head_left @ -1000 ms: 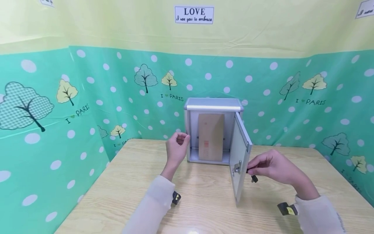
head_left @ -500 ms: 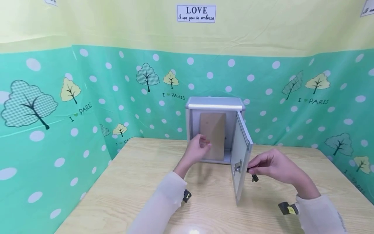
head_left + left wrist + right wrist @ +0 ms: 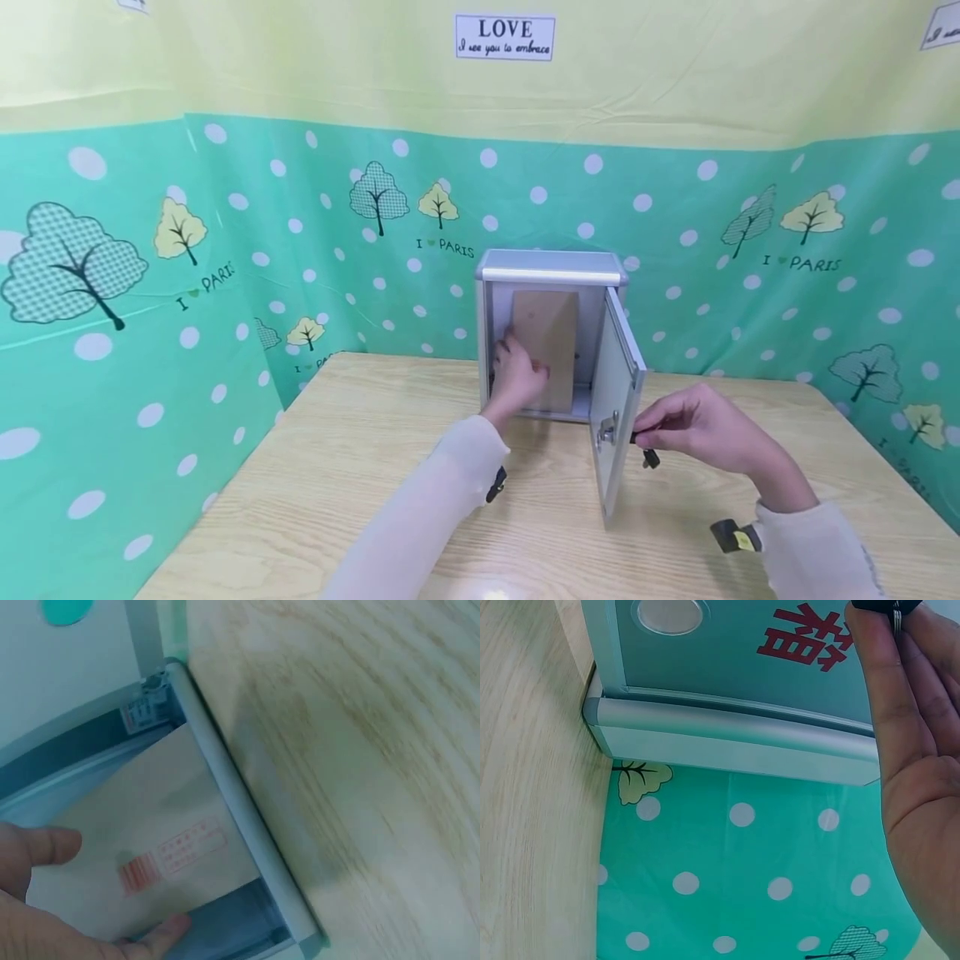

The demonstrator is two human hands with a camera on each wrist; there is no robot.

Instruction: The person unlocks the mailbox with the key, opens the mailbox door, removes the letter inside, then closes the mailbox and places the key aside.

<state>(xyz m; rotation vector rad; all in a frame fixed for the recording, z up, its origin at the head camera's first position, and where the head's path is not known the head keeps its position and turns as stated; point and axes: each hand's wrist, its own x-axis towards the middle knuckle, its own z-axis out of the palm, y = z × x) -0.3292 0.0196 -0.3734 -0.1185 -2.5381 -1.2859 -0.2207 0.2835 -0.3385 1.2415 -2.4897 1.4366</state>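
Observation:
A brown paper envelope (image 3: 558,342) stands upright inside a silver metal box (image 3: 551,262); red printing shows on it in the left wrist view. My left hand (image 3: 517,377) reaches into the box at the envelope's left side. In the left wrist view, its thumb lies over the envelope (image 3: 169,825) and a fingertip is near one edge, spread apart; contact is unclear. The right hand (image 3: 705,427) pinches a black-headed key (image 3: 639,437) at the lock of the box's open door (image 3: 618,408). A second key (image 3: 651,457) hangs below it.
The box stands on a wood-grain table (image 3: 300,467) against a green and yellow patterned cloth (image 3: 420,308). Its door swings out towards me on the right. Red lettering (image 3: 806,637) and a round window (image 3: 669,613) mark the door's outer face.
My left hand has moved right from outside the box's left wall into the box, up to the envelope, its fingers spreading. The right hand stays at the key; the door has hardly moved.

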